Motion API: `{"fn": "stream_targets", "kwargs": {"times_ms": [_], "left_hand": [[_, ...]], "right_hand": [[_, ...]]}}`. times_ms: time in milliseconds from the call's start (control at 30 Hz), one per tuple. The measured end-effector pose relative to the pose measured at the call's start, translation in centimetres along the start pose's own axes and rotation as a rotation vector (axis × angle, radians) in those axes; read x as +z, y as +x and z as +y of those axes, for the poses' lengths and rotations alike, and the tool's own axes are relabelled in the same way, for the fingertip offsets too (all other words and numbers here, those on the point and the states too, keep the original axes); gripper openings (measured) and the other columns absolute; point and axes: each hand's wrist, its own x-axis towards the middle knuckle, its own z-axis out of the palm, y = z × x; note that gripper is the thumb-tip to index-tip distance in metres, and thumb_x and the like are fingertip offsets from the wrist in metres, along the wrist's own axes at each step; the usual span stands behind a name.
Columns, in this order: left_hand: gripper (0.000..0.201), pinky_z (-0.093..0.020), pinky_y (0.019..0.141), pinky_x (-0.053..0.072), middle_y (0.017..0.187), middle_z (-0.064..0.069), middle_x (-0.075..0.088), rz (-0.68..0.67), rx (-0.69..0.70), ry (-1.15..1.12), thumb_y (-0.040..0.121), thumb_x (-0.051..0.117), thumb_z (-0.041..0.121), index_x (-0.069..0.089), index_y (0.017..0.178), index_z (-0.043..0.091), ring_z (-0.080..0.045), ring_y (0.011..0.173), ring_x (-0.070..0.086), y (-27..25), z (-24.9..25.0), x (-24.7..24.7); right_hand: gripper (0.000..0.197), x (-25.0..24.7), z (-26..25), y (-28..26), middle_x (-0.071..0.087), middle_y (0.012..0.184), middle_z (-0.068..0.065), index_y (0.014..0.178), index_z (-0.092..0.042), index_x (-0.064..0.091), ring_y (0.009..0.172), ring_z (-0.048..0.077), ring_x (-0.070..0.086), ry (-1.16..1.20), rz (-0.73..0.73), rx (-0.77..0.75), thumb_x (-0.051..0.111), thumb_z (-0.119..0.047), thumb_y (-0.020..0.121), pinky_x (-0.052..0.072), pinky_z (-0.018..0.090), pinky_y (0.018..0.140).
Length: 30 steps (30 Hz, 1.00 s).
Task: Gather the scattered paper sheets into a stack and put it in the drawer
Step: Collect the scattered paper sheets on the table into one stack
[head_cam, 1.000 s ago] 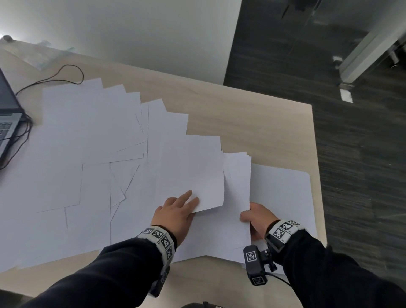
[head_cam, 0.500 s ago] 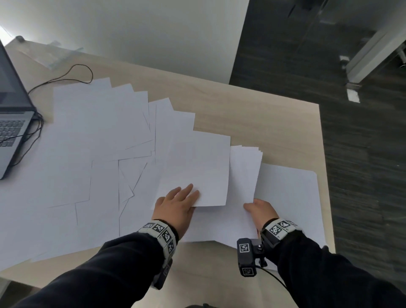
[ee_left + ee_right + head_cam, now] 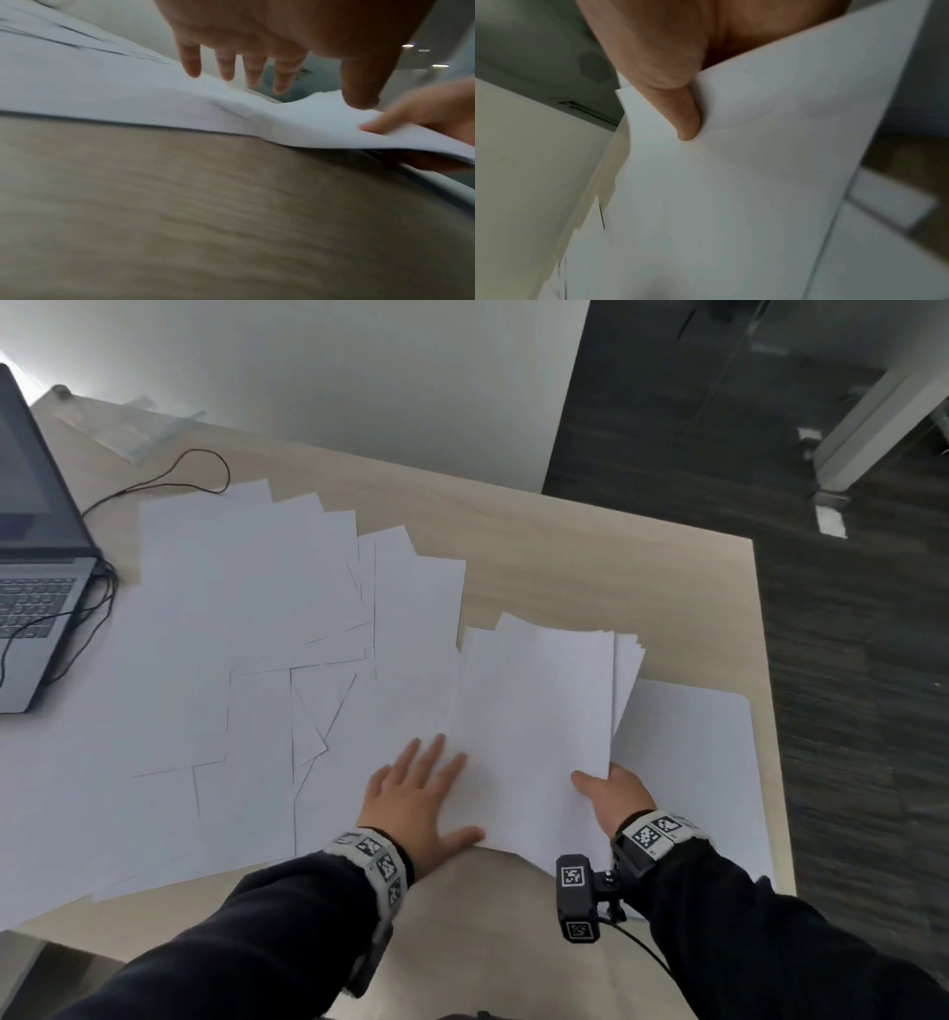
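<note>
- Right hand (image 3: 611, 791) pinching the near right edge of a gathered stack of sheets (image 3: 534, 721), thumb on top, fingers hidden beneath; stack raised slightly off the surface (image 3: 590, 567) at that edge, far corners fanned unevenly.
- Left hand (image 3: 418, 801) spread flat, fingers straight, on the loose sheets just left of the stack, thumb touching the stack's near left corner.
- Scattered sheets (image 3: 246, 588) overlapping across the middle and left of the surface, one more sheet (image 3: 693, 762) lying flat to the right of the stack.
- Open laptop (image 3: 36, 588) at the left edge, with a thin black cable (image 3: 169, 477) looping behind it.
- No drawer in view.
</note>
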Motion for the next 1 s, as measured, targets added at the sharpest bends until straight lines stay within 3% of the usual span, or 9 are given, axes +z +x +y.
{"fn": "stream_targets", "kwargs": {"times_ms": [67,133,267,400,533,667,767,867,1000], "left_hand": [[0.113,-0.048,0.121,0.003,0.159,0.011,-0.028,0.013,-0.211,-0.055,0.065,0.042,0.09,-0.014,0.151,0.043,-0.018,0.149,-0.02,0.0,-2.5,-0.3],[0.127,-0.049,0.12,0.003,0.158,0.009,-0.031,-0.039,-0.315,-0.061,0.056,0.048,0.093,-0.02,0.15,0.04,-0.02,0.148,-0.022,-0.2,-4.6,-0.5],[0.127,-0.049,0.119,0.009,0.16,0.009,-0.027,-0.07,-0.309,-0.039,0.059,0.051,0.09,-0.018,0.151,0.037,-0.021,0.149,-0.018,-0.3,-5.6,-0.4],[0.116,-0.047,0.119,0.013,0.161,0.014,-0.021,-0.033,-0.342,-0.072,0.069,0.051,0.084,-0.014,0.153,0.037,-0.019,0.15,-0.013,0.1,-5.1,-0.7],[0.112,-0.047,0.118,0.016,0.162,0.015,-0.018,-0.038,-0.353,-0.063,0.072,0.052,0.081,-0.012,0.153,0.037,-0.019,0.151,-0.009,0.2,-4.8,-1.1],[0.096,-0.049,0.117,0.019,0.163,0.016,-0.005,0.013,-0.345,-0.103,0.082,0.052,0.072,-0.002,0.154,0.039,-0.018,0.151,0.001,0.4,-4.2,-1.4],[0.086,-0.048,0.113,0.029,0.16,0.014,0.018,0.089,-0.361,-0.135,0.081,0.054,0.068,0.014,0.151,0.039,-0.021,0.146,0.019,0.6,-4.0,-1.4],[0.075,-0.043,0.104,0.04,0.145,0.01,0.043,0.148,-0.385,-0.205,0.079,0.06,0.061,0.033,0.144,0.033,-0.025,0.133,0.035,1.4,-3.8,-1.9],[0.055,-0.039,0.096,0.043,0.128,0.0,0.056,0.15,-0.373,-0.27,0.083,0.062,0.048,0.051,0.131,0.024,-0.026,0.114,0.049,2.5,-3.1,-2.8]], "right_hand": [[0.005,-1.3,0.0,0.2,0.065,0.082,0.002,0.091,-0.014,0.064,0.075,0.023,0.06,0.0,0.1,-0.041,0.059,-0.014,0.092,0.045,0.024,0.061],[0.007,-2.3,0.2,0.5,0.065,0.082,0.005,0.091,-0.01,0.064,0.075,0.025,0.06,-0.018,0.193,-0.039,0.058,-0.014,0.091,0.044,0.027,0.063],[0.014,-3.9,0.9,0.7,0.065,0.09,0.011,0.095,-0.004,0.062,0.078,0.029,0.059,-0.043,0.299,-0.017,0.055,-0.016,0.091,0.044,0.03,0.072],[0.017,-4.5,1.5,0.4,0.06,0.087,0.013,0.094,0.001,0.058,0.075,0.029,0.055,-0.057,0.337,-0.001,0.053,-0.015,0.092,0.041,0.031,0.071],[0.012,-5.2,2.1,-0.1,0.06,0.083,0.009,0.09,-0.004,0.059,0.075,0.028,0.055,-0.028,0.352,-0.01,0.052,-0.014,0.091,0.041,0.031,0.072],[0.009,-6.3,2.3,-0.5,0.062,0.085,0.005,0.09,-0.011,0.059,0.077,0.027,0.057,0.019,0.393,-0.035,0.05,-0.012,0.092,0.044,0.03,0.074],[0.014,-7.1,2.3,-0.6,0.065,0.089,0.003,0.098,-0.014,0.062,0.081,0.027,0.06,0.051,0.412,-0.052,0.049,-0.013,0.091,0.045,0.03,0.075],[0.014,-7.7,2.2,-0.9,0.065,0.09,0.001,0.098,-0.016,0.061,0.08,0.024,0.059,0.045,0.405,-0.07,0.049,-0.013,0.092,0.043,0.029,0.075],[0.012,-7.5,2.1,-1.3,0.061,0.083,-0.008,0.098,-0.017,0.06,0.073,0.013,0.056,0.02,0.334,-0.112,0.05,-0.012,0.093,0.041,0.028,0.072]]}}
